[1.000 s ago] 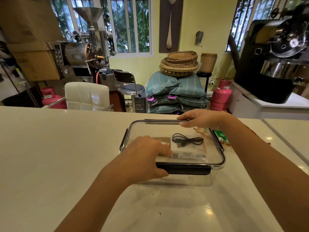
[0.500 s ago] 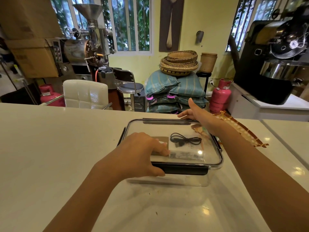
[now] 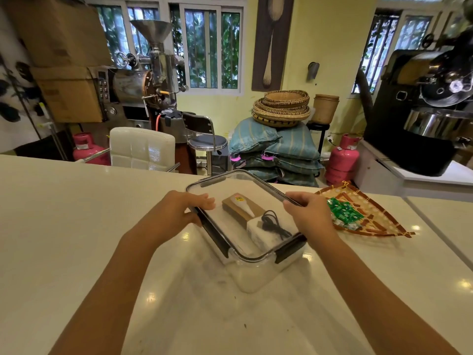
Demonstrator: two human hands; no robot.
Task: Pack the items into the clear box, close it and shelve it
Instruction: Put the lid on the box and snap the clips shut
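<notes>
Both hands clamp the clear box (image 3: 256, 275) by its long sides: the left hand (image 3: 176, 213) curls over the left rim, the right hand (image 3: 308, 213) over the right rim. Between them, under the lid (image 3: 230, 185), lie a brown carton (image 3: 240, 213), a white packet (image 3: 261, 233) and a black cable (image 3: 272, 222). Just right of the right hand, a woven tray (image 3: 371, 221) holds green packets (image 3: 344, 213) on the counter (image 3: 76, 226).

**Lighting and image quality**

Daylight enters through barred windows (image 3: 210, 47) at the rear; the interior is moderately bright. Small glare spots mark the glossy counter (image 3: 76, 226) near its right edge. Soft forearm shadows fall on it. Wide-angle bending at the frame edges; the upper right corner is blurred.
</notes>
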